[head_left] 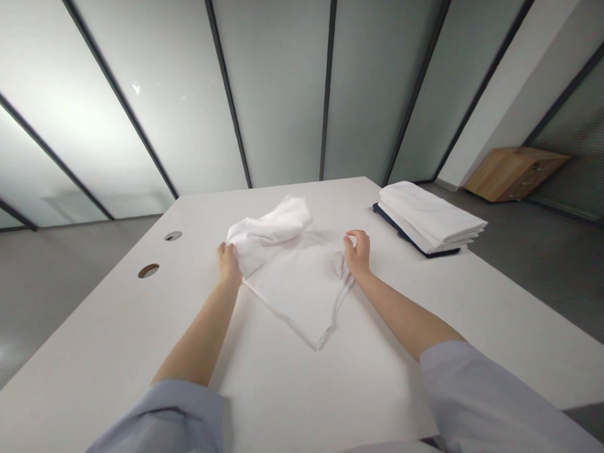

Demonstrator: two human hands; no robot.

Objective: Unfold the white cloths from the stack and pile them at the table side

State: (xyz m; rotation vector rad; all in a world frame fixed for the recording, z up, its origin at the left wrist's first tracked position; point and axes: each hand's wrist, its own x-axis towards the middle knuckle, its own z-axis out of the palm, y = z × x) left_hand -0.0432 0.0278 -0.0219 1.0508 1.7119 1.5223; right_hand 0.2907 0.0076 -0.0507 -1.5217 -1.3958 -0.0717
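White table before me, with two round holes near its left edge. On it lie a crumpled white cloth at centre, under my hands, and, well apart at far right, a stack of folded white cloths on a dark board.

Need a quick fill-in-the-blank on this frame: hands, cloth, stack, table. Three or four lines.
1. Both hands grip a ______ cloth spread on the table.
2. The left hand holds the cloth's ______ edge.
3. The folded stack lies to the ______ of the right hand.
4. Near the table's left edge are two round ______.

Missing words: white; left; right; holes
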